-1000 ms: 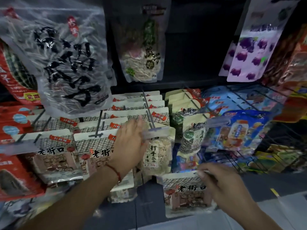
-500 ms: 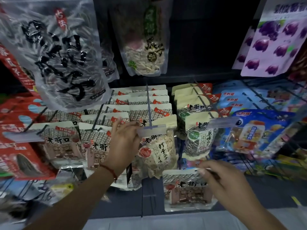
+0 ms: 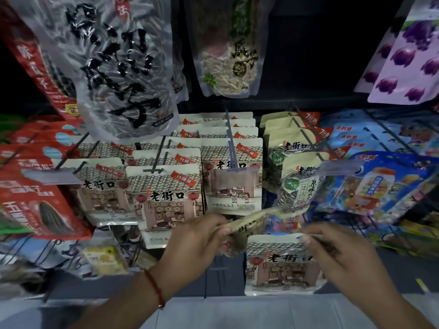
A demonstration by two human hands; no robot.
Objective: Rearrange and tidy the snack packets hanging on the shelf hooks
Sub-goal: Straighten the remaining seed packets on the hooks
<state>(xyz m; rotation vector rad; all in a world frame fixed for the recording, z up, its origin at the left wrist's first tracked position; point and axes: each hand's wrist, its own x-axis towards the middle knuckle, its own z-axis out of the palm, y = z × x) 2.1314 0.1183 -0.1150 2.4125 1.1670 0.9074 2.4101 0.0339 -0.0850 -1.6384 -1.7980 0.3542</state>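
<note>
The shelf carries rows of hooks loaded with snack packets; the centre hook holds a stack of cream packets behind its price tag, which keeps like goods in one file. The right hand pinches the top edge of a matching cream packet, held upright below the shelf, probably ready for rehanging. The left hand pinches the top of a beige seed packet, tilted flat and clear of every hook. Half a second earlier this seed packet hung at the front of the centre hook; it is now off, exposing the cream stack.
</note>
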